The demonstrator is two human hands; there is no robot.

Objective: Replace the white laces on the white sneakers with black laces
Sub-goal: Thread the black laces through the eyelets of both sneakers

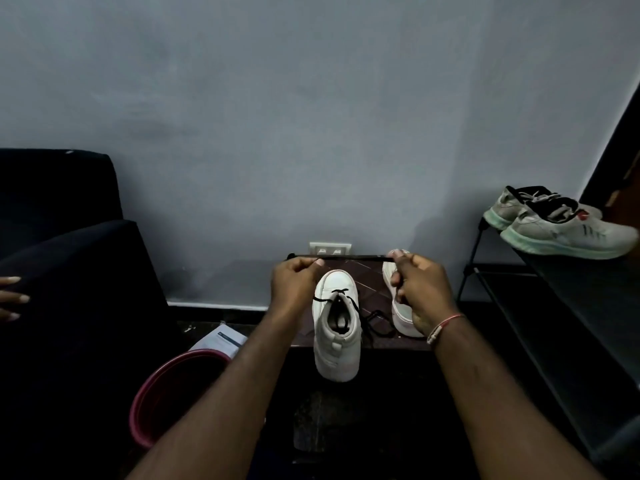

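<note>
Two white sneakers stand on a low dark table [415, 342]. The nearer sneaker [336, 344] points its toe at the wall and its heel hangs over the table's near edge. The second sneaker [398, 308] sits just to its right, toward the right edge, partly hidden behind a hand. Above them one black lace [353, 258] is pulled straight and level between the person's two hands. The left hand [294, 280] pinches it between thumb and curled fingers near one end, and a short tip pokes out past the hand. The right hand [424, 292] is closed around the other end, fingers curled tight. A threaded lace [377, 322], also black, crosses the top eyelets of the nearer sneaker and lies in loose loops on the tabletop between the two shoes. I can't tell whether it is the same lace. One red thread bracelet [445, 325] circles the right wrist. One wall socket [330, 249] sits behind the far edge. Below the table's left corner lie one sheet of paper [221, 341] and one pink bucket [152, 386]. To the right, one black rack [554, 306] carries two grey sneakers [561, 228]. At the left is one dark armchair [69, 271], where another person's fingers [12, 297] rest on the arm.
</note>
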